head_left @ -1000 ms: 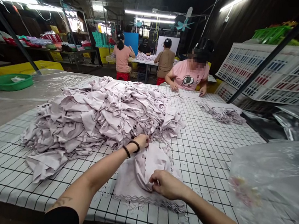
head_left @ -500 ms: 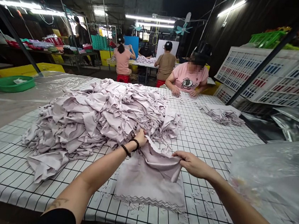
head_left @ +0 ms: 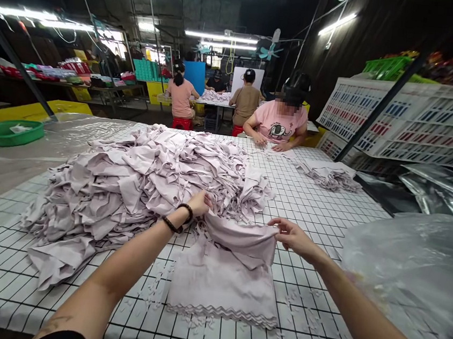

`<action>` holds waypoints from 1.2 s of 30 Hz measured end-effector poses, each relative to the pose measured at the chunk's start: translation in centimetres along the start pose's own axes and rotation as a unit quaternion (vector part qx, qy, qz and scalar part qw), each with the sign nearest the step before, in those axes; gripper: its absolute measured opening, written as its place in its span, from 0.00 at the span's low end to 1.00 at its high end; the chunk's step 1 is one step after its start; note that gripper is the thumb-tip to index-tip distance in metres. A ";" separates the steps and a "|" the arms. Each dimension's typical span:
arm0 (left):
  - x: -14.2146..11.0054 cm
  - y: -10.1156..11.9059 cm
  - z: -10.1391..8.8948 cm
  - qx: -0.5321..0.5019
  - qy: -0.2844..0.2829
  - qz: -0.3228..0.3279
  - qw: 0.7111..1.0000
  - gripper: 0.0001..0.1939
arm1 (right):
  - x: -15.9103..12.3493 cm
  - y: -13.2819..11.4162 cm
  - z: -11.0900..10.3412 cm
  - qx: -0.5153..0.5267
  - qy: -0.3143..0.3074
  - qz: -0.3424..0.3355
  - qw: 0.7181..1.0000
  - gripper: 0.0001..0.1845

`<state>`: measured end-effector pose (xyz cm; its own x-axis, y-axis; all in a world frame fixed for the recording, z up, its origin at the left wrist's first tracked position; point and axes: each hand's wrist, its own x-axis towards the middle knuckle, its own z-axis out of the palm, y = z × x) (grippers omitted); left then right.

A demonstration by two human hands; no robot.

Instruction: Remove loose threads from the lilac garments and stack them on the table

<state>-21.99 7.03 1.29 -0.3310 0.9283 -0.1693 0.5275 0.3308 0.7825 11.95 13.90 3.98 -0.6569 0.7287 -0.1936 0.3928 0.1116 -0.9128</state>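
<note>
A pale mauve fabric piece (head_left: 243, 240) stretches between my two hands. My left hand (head_left: 199, 204), with dark bead bracelets (head_left: 172, 224) on the wrist, pinches its upper left corner beside the big heap. At the upper right corner, my right hand (head_left: 293, 237) grips it between thumb and fingers. The piece sags in folds over a flat stack of the same fabric (head_left: 222, 285), whose near edge is wavy. Directly behind and to the left rises a large heap of crumpled mauve fabric pieces (head_left: 145, 174).
Small scraps (head_left: 308, 315) litter the checked tablecloth (head_left: 326, 218). A clear plastic bag (head_left: 406, 264) bulges at the right. Across the table, a co-worker in pink (head_left: 277, 123) handles fabric near a smaller pile (head_left: 329, 174). A green basin (head_left: 9, 131) stands at the left.
My hands have spread a little farther apart, drawing the fabric piece's upper edge wider. The left hand has shifted left and slightly up in view. The whole view has also moved a little.
</note>
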 end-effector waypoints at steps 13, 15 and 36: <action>0.1 2.8 -4.8 0.012 -0.104 0.001 0.995 0.18 | 1.2 -1.2 -1.0 0.084 -0.041 -0.034 0.995 0.27; -0.1 2.7 -4.7 0.014 -0.125 -0.019 0.992 0.19 | 1.5 -1.2 -1.2 0.096 -0.042 -0.023 0.994 0.24; -1.2 0.5 -0.4 -0.251 -0.047 -0.102 0.962 0.05 | 2.7 0.5 1.1 0.079 -0.139 -0.020 0.987 0.16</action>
<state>-21.60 5.99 2.11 -0.3025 0.8716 -0.3858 0.0078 0.4070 0.9134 9.65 15.20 2.62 -0.8294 0.5104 -0.2271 0.2722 0.0142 -0.9621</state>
